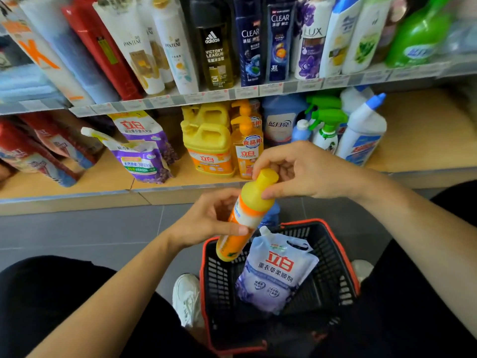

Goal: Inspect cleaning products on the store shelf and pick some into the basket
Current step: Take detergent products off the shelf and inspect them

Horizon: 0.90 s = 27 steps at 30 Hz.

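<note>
An orange and yellow detergent bottle [246, 215] hangs tilted above the black basket with red rim [343, 254]. My left hand [209, 218] grips the bottle round its middle. My right hand [304, 171] pinches the neck just below the yellow cap, thumb on the near side and fingers curled over the far side. Inside the basket lies a pale blue and purple softener pouch [276, 272]. Behind the bottle, part of a blue item shows, mostly hidden.
The low wooden shelf [426, 140] carries yellow detergent jugs [209, 143], purple refill pouches [144, 153], green spray bottles [326, 125] and a white cleaner bottle [364, 133]. Shampoo bottles [250, 40] line the upper shelf. The grey tile floor, my white shoe [187, 298] and dark trousers frame the basket.
</note>
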Motion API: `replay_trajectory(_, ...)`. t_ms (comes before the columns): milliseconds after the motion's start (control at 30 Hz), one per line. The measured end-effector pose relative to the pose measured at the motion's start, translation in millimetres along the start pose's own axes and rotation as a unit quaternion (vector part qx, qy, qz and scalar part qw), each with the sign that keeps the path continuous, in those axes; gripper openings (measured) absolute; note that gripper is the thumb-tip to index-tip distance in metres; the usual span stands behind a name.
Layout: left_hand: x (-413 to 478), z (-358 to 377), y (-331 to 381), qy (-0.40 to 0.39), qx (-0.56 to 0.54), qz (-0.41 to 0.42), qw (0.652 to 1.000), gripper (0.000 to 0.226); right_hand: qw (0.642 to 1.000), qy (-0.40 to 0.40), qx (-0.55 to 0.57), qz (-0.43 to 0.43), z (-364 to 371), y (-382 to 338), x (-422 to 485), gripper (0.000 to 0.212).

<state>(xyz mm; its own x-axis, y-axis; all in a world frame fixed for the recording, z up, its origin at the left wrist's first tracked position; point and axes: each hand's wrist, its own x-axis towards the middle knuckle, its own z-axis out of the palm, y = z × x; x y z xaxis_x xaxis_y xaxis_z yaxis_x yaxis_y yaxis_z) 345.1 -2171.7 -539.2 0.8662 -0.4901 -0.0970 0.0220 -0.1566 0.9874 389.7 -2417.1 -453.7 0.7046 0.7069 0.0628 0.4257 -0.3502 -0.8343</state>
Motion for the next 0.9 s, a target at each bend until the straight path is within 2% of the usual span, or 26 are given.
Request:
replay_trajectory(100, 0.9, -0.5, -2.4, -0.029, -0.003, -0.014, 0.999, 0.067, 1.000, -0.025, -0.016, -0.004, -1.1, -1.8, -3.0, 0.026)
replay_trajectory(167, 1.8, -0.3, -4.2, -0.022, 0.004, -0.011, 1.000, 0.069, 0.999, -0.021, -0.038, -0.005, 0.7, 0.3, -3.8, 0.026)
replay_trajectory(333, 3.2, 4.7, -5.5, 0.071, 0.091, 0.029, 0.993, 0.068, 0.993, 0.089, -0.075, -0.010, 7.6, 10.1, -2.4, 0.018)
replay_trajectory(433, 0.9, 10.7, -6.0, 0.140, 0.159, 0.067, 0.975, 0.062, 0.987, 0.148, -0.057, -0.002, 9.4, 17.8, 1.4, 0.015)
replay_trajectory(567, -1.9, 18.5, -3.7, 0.220, 0.223, 0.079, 0.946, 0.064, 0.978, 0.204, -0.043, 0.008, 15.4, 23.6, 6.3, 0.014)
replay_trajectory(700, -2.6, 15.6, -2.3, 0.245, 0.219, 0.066, 0.942, 0.064, 0.986, 0.165, 0.018, 0.016, 13.2, 23.5, 7.5, 0.020)
replay_trajectory(900, -1.1, 8.3, -4.4, 0.179, 0.066, 0.032, 0.981, 0.064, 0.993, 0.074, 0.093, -0.013, 7.7, 22.4, 6.7, 0.046)
